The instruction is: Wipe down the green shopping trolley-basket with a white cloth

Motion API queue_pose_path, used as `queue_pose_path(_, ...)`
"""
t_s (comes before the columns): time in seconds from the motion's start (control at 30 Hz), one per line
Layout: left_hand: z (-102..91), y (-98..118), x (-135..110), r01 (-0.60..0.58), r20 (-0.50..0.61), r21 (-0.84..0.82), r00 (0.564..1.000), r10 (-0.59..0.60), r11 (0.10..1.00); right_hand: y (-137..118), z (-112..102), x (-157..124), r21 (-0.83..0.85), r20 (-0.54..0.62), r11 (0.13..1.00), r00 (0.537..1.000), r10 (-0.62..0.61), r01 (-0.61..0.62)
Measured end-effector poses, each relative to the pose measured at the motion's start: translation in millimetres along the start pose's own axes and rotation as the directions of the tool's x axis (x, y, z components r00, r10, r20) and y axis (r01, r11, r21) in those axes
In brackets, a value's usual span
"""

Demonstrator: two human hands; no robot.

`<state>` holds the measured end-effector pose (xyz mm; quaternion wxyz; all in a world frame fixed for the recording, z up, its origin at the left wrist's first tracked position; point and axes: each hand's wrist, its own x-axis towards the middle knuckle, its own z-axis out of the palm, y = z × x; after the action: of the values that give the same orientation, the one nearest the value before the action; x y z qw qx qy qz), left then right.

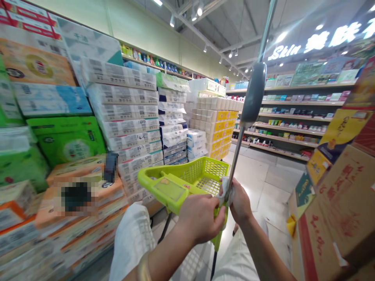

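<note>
A lime-green plastic shopping basket trolley (172, 194) stands just in front of my knees. A metal pole (238, 150) with a dark grey plastic sleeve (254, 93) slants up from it and out of view at the top. My right hand (239, 201) is closed round the pole's lower part, with a crumpled white cloth or tissue (225, 186) pressed against the metal. My left hand (200, 216) is closed at the trolley's green corner, its fingertips touching the cloth's edge. Its grip is partly hidden behind the fingers.
Stacked tissue packs (131, 113) rise on the left. Orange packs (88, 195) lie nearer, bearing a pixelated dark object. Cardboard cartons (345, 199) stand close on the right. Beyond the tiled floor (272, 183) are store shelves (295, 115) of small goods.
</note>
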<state>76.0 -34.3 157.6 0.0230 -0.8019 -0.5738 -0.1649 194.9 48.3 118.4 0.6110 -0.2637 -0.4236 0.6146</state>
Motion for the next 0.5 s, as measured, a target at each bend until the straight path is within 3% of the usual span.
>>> queue_pose_path(0.1,1.0,-8,-1,-0.014,0.019,-0.001,1.000,0.014,1.000,0,3,-4,0.004,-0.012,1.000,1.000,-0.009,0.009)
queue_pose_path(0.33,1.0,-21,1,0.016,0.050,0.013,0.999,-0.017,1.000,-29,27,6,0.088,0.039,0.994,0.997,-0.074,0.070)
queue_pose_path(0.5,-0.5,-26,3,0.016,0.048,0.017,0.999,-0.017,1.000,-7,18,-9,-0.002,-0.041,0.975,0.974,-0.222,0.222)
